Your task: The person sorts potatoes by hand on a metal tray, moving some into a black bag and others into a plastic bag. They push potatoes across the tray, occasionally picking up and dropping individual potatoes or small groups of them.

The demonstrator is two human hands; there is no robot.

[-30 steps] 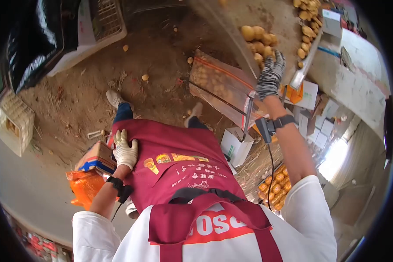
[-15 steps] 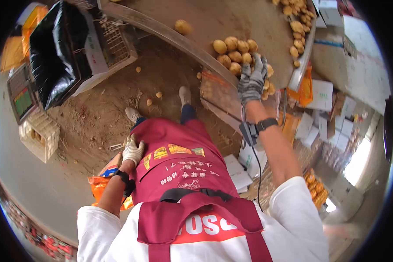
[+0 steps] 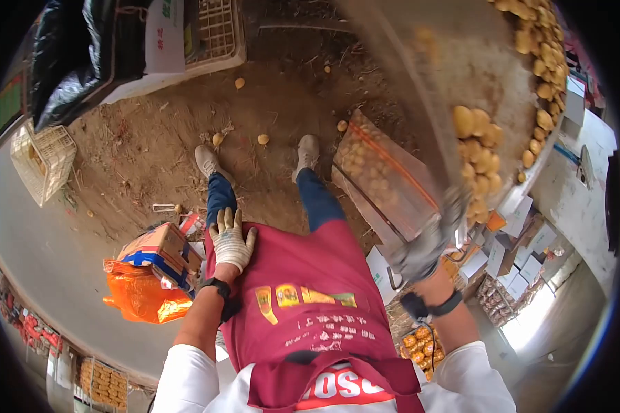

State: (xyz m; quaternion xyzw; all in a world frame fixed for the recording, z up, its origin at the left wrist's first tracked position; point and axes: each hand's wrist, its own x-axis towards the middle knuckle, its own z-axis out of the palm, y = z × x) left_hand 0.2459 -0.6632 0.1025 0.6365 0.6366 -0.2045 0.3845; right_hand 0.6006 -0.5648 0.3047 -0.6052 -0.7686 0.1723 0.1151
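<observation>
Left hand resting on my apron, fingers spread apart | right hand blurring at the table edge, grip: cannot tell | potatoes lying just beyond it, right of the clear bag | risk: a clumsy sweep may be rolling some past the bag onto the dirt.
</observation>
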